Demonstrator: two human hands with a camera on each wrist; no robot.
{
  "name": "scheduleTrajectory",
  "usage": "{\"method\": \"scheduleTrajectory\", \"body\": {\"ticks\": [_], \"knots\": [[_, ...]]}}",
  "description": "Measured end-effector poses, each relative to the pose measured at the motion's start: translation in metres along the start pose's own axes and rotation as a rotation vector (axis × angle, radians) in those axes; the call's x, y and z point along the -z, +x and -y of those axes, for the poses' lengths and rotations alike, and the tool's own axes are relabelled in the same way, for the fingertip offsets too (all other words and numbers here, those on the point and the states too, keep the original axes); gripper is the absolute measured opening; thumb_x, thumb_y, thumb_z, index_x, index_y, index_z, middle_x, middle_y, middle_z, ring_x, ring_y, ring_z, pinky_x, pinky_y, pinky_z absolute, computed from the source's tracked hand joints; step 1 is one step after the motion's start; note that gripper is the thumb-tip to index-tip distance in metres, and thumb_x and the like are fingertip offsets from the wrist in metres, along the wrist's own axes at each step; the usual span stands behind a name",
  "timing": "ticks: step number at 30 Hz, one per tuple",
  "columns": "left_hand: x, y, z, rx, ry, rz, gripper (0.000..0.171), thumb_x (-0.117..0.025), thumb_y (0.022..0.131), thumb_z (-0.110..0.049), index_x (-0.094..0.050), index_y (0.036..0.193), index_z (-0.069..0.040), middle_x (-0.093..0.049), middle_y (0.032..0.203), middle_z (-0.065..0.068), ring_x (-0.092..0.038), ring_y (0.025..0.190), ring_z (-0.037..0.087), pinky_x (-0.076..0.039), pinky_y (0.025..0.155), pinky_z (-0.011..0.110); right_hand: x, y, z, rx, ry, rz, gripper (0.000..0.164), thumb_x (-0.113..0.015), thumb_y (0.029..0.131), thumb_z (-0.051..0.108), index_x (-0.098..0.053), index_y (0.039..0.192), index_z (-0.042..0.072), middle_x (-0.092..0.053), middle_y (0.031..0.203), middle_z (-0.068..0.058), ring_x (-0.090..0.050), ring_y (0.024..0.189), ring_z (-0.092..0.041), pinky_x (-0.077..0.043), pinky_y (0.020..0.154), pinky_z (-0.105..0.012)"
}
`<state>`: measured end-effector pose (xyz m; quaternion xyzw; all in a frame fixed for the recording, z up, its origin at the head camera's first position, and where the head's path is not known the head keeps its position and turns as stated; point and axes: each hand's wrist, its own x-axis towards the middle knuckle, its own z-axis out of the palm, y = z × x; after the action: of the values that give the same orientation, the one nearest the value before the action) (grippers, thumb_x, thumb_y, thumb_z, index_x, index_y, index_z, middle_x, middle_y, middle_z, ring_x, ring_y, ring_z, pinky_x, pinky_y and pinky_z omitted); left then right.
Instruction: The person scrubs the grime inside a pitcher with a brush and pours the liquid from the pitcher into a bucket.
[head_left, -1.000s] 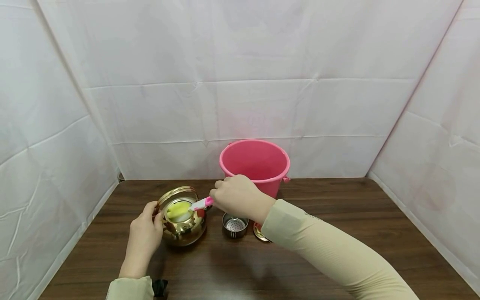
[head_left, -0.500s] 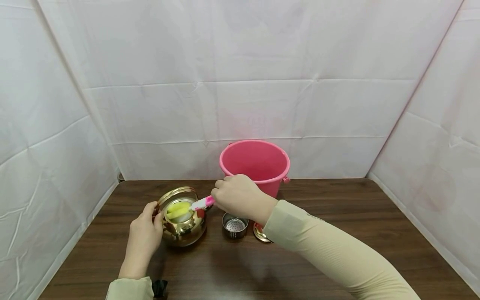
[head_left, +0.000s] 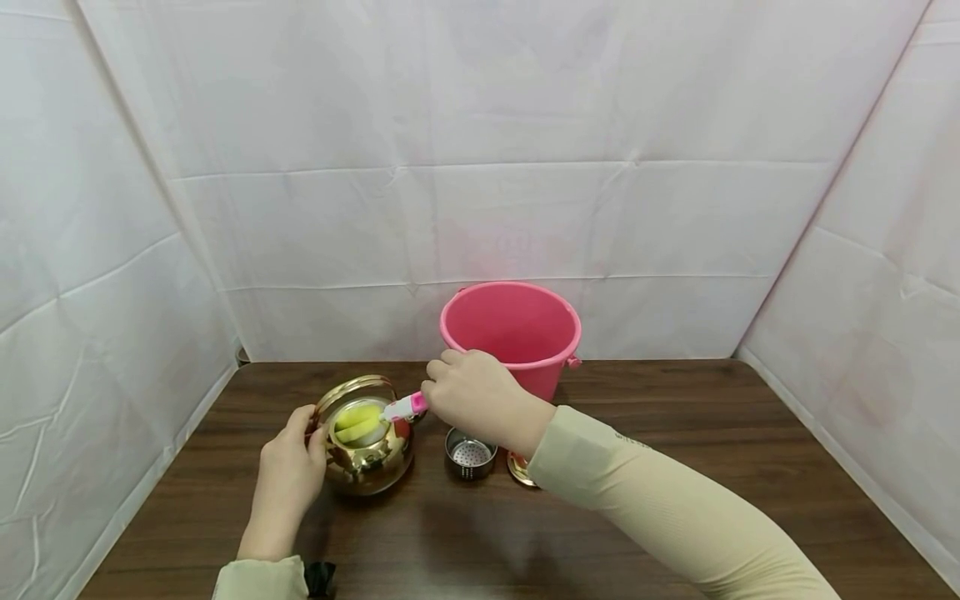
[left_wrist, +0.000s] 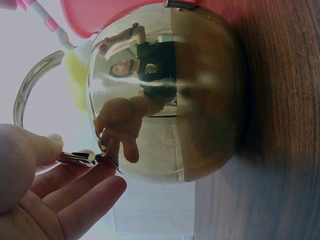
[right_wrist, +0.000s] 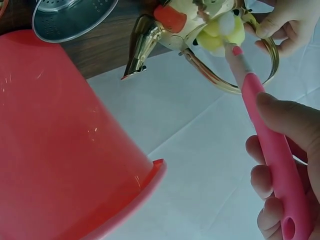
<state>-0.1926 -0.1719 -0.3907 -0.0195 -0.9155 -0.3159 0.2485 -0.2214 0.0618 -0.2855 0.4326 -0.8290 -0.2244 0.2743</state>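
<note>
A shiny gold kettle [head_left: 371, 468] stands on the table at the left with its lid off and its hoop handle raised. My left hand [head_left: 288, 475] pinches that handle near its base, thumb against fingers, beside the kettle's rim. My right hand [head_left: 483, 400] grips the pink handle of a sponge brush [right_wrist: 275, 150], reaching in from the right. The brush's yellow sponge head [head_left: 358, 417] sits in the kettle's mouth; its lower part is hidden inside. In the right wrist view the kettle's spout [right_wrist: 141, 46] points toward the bucket side.
Behind my right hand stands a pink bucket [head_left: 543, 379]. A small metal strainer cup [head_left: 470, 457] sits right of the kettle, and a gold lid [head_left: 519, 471] lies partly under my right forearm. White cloth walls [head_left: 510, 217] enclose the dark wooden table [head_left: 420, 550].
Within the kettle's mouth the yellow sponge head has turned slightly, showing a different side. Both hands keep their grips and stay almost in place.
</note>
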Motion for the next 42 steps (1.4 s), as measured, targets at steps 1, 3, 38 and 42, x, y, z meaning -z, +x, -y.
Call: {"method": "scheduleTrajectory", "body": {"ticks": [1, 3, 38, 42], "knots": [[0.000, 0.000, 0.000, -0.004, -0.001, -0.003, 0.026, -0.052, 0.095, -0.004, -0.052, 0.119, 0.004, -0.064, 0.103, 0.030, -0.064, 0.087, 0.045, -0.053, 0.070, 0.052, 0.000, 0.000, 0.000, -0.002, -0.004, 0.000, 0.008, -0.067, 0.085, 0.017, -0.073, 0.088, 0.021, -0.066, 0.082, 0.006, -0.058, 0.075, -0.013, -0.049, 0.057, -0.022], [-0.001, 0.000, 0.001, -0.012, -0.002, -0.010, 0.025, -0.052, 0.095, -0.004, -0.052, 0.118, 0.005, -0.065, 0.103, 0.030, -0.064, 0.086, 0.045, -0.053, 0.069, 0.052, -0.001, 0.000, 0.001, -0.003, -0.012, -0.002, 0.008, -0.066, 0.085, 0.016, -0.073, 0.087, 0.021, -0.065, 0.082, 0.005, -0.058, 0.075, -0.014, -0.049, 0.056, -0.022], [0.001, 0.000, -0.002, -0.008, -0.011, -0.008, 0.023, -0.053, 0.094, -0.005, -0.052, 0.116, 0.004, -0.065, 0.101, 0.029, -0.065, 0.084, 0.043, -0.052, 0.067, 0.051, -0.009, -0.013, 0.009, 0.035, -0.130, -0.212, 0.010, -0.062, 0.087, 0.016, -0.069, 0.080, 0.017, -0.059, 0.074, 0.004, -0.049, 0.065, -0.014, -0.038, 0.052, -0.020], [0.001, 0.000, -0.002, -0.001, -0.017, -0.022, 0.022, -0.054, 0.094, -0.004, -0.053, 0.115, 0.003, -0.066, 0.101, 0.029, -0.065, 0.086, 0.044, -0.053, 0.069, 0.051, -0.007, -0.014, 0.007, 0.043, -0.120, -0.179, 0.007, -0.064, 0.086, 0.016, -0.070, 0.083, 0.017, -0.061, 0.076, 0.004, -0.052, 0.067, -0.014, -0.042, 0.055, -0.019]]}}
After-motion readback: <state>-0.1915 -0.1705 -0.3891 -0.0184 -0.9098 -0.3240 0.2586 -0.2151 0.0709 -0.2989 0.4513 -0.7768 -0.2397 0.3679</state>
